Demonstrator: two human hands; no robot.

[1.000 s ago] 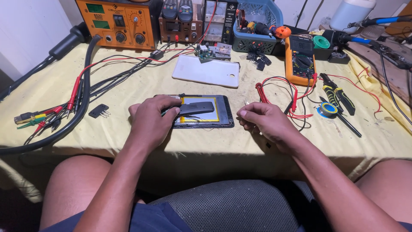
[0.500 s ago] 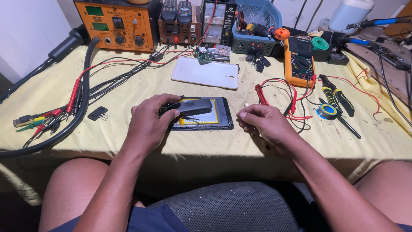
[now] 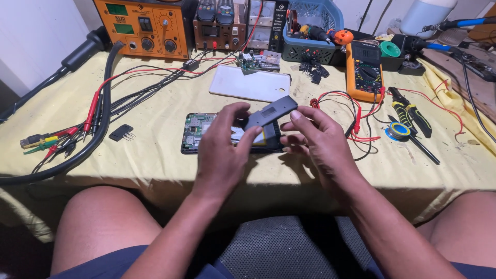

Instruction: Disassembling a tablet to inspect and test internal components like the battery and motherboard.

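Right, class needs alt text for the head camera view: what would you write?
Two bare hands, left hand and right hand, lift a dark grey flat part above an opened tablet on a yellow-covered workbench. An orange multimeter, red leads and a white back cover lie behind.

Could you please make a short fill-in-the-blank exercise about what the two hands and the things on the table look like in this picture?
1. Both hands, the left hand and the right hand, hold a dark grey flat ____ above the opened tablet.
2. The multimeter right of the white back cover has an ____ casing.
3. The basket behind the cover is ____ in colour.
4. The table is covered by a ____ cloth.

Missing words: device; orange; blue; yellow
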